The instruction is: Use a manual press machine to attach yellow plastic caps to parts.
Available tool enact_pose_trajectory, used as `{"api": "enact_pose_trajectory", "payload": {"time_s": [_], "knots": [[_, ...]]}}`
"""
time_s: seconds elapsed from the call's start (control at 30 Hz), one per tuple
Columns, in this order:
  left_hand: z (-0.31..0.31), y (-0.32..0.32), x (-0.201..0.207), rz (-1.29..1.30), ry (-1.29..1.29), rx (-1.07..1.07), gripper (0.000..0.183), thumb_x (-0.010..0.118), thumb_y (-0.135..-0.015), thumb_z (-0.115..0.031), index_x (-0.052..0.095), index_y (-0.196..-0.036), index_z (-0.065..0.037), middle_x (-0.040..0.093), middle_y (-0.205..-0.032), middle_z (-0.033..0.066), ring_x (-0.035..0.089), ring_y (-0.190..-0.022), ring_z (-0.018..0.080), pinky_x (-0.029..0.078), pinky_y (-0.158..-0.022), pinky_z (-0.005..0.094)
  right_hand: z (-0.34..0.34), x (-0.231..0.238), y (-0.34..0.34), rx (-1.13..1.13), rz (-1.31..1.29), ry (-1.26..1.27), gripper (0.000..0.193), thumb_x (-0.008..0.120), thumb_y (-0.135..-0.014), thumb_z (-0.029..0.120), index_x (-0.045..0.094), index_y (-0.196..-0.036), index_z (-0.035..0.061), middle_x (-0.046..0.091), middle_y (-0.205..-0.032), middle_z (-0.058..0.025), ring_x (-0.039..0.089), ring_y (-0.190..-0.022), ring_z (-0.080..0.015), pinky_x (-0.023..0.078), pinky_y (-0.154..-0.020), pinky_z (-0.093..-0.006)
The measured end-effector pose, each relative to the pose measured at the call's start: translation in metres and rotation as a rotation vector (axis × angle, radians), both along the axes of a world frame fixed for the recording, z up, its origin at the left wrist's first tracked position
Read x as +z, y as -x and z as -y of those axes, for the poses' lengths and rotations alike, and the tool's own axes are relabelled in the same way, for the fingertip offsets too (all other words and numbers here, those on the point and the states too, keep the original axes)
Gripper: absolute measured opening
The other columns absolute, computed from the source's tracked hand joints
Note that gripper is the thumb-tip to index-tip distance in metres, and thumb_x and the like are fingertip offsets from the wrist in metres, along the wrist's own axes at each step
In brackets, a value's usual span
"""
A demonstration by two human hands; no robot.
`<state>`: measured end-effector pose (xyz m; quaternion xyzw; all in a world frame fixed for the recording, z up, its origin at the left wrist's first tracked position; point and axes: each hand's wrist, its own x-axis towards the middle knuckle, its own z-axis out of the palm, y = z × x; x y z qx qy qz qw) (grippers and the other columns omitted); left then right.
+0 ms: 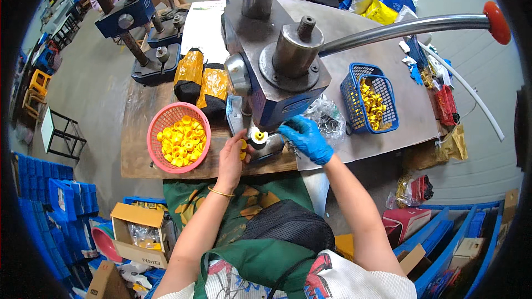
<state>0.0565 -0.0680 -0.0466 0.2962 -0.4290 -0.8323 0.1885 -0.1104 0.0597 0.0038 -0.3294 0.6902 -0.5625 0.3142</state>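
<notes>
My left hand point(230, 159), bare with a bracelet at the wrist, curls around a couple of small yellow plastic parts point(243, 155) beside the press base. Close to its fingertips, a white round fixture with a yellow part point(259, 136) on it sits under the head of the blue arbor press point(291, 91). My right hand point(307, 138) wears a blue glove and is just right of the fixture. Its fingertips are pinched together, and what they hold, if anything, is too small to make out. The press head partly covers the working spot.
A pink basket point(151, 149) of yellow parts stands left, a blue basket point(352, 112) of similar parts right. A clear bag of metal pieces point(328, 119) lies between press and blue basket. The press lever point(410, 29) reaches right. Taped black-and-yellow bundles point(215, 84) and another press point(128, 17) are behind.
</notes>
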Motion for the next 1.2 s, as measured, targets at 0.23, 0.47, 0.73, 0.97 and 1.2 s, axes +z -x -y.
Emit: {"api": "enact_pose_trajectory", "payload": {"time_s": [0.23,0.47,0.73,0.97,1.2], "knots": [[0.0,-0.008,0.006,0.057,0.08,0.042,0.032,0.05,-0.093,-0.015,0.051,-0.122,-0.001,0.059,-0.079,0.0017,0.049,-0.062,0.0049,0.039,-0.054,0.0182,0.017,-0.012,-0.018,0.065,-0.478,-0.123,0.017,0.064,-0.08,0.017,0.058,-0.083,0.0018,0.06,-0.077,-0.0159,0.059,-0.071,-0.033,0.047,-0.062,-0.0362],[-0.004,-0.005,0.008,0.068,0.108,0.028,0.029,0.055,-0.091,-0.014,0.054,-0.117,-0.002,0.058,-0.074,0.0005,0.047,-0.059,0.0031,0.037,-0.051,0.0165,0.031,-0.028,-0.014,0.073,-0.876,-0.058,0.024,0.068,-0.076,0.027,0.06,-0.075,0.0041,0.057,-0.076,-0.0165,0.055,-0.073,-0.0344,0.043,-0.062,-0.0429],[-0.006,-0.008,0.004,0.084,0.21,-0.044,0.03,0.054,-0.091,-0.014,0.054,-0.12,-0.005,0.054,-0.072,-0.0018,0.044,-0.058,0.0028,0.035,-0.051,0.0161,0.025,-0.044,-0.014,0.078,-0.627,0.062,0.021,0.067,-0.077,0.024,0.063,-0.081,0.0042,0.059,-0.079,-0.0172,0.057,-0.077,-0.0357,0.046,-0.068,-0.0412],[-0.008,-0.006,-0.005,0.07,0.323,-0.029,0.029,0.059,-0.088,-0.014,0.058,-0.115,-0.006,0.054,-0.071,-0.0021,0.045,-0.057,0.0028,0.035,-0.049,0.0176,-0.001,0.11,0.018,-0.243,-0.605,0.13,0.035,0.055,-0.083,0.004,0.055,-0.118,0.0023,0.059,-0.114,-0.0187,0.058,-0.104,-0.0263,0.045,-0.088,-0.033],[-0.017,0.0,-0.001,0.044,0.248,-0.059,0.026,0.06,-0.087,-0.015,0.059,-0.111,-0.005,0.055,-0.072,-0.0023,0.045,-0.058,0.0026,0.035,-0.048,0.0174,-0.088,0.321,0.111,-0.297,-1.242,0.391,0.034,0.054,-0.086,0.006,0.054,-0.119,-0.0001,0.063,-0.107,-0.0143,0.062,-0.096,-0.025,0.049,-0.085,-0.0349]]}}
